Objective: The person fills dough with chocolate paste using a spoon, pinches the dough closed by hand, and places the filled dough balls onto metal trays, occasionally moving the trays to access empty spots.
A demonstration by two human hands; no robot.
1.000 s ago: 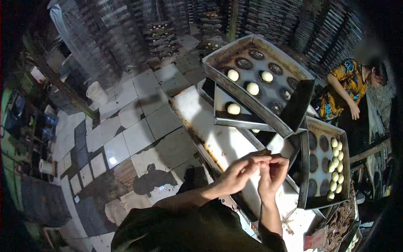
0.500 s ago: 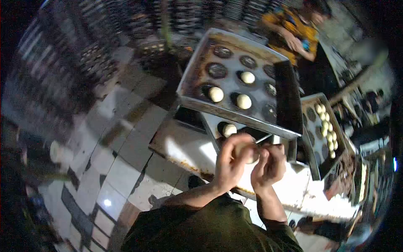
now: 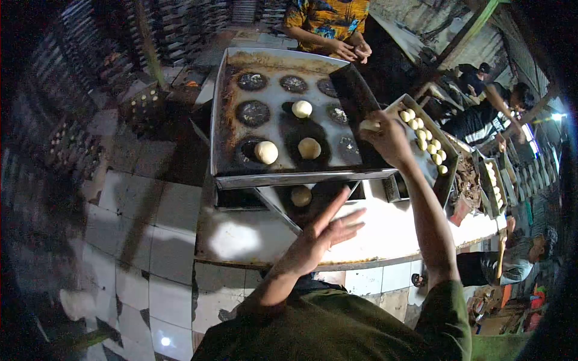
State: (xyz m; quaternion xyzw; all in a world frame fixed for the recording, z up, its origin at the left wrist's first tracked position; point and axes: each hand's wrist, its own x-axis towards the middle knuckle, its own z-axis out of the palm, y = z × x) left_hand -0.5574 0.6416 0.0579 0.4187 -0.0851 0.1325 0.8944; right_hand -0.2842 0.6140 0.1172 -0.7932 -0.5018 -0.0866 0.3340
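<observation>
My right hand [image 3: 388,139] is over the right wall of the upper metal tray [image 3: 304,178], its fingers closed on a pale dough ball [image 3: 369,125]. Three more round dough balls sit in this tray: one near the middle [image 3: 302,109], another at the front left [image 3: 265,152] and a third, shaded one [image 3: 309,148] at the front. Several dark round patches mark the tray's floor. Nearer to me, my left hand [image 3: 319,237] is held above the white table [image 3: 241,240], its fingers stretched out and holding nothing.
Under the upper tray, another tray holds a shaded dough ball [image 3: 301,195]. A tray to the right [image 3: 453,174] carries several smaller dough pieces [image 3: 428,140]. Across the table stands a person in a patterned orange shirt [image 3: 328,24]; other people are at the right.
My hands, together around dough before, have parted. The right hand has moved forward to the tray's right wall with a dough ball; the left has opened. The view has turned.
</observation>
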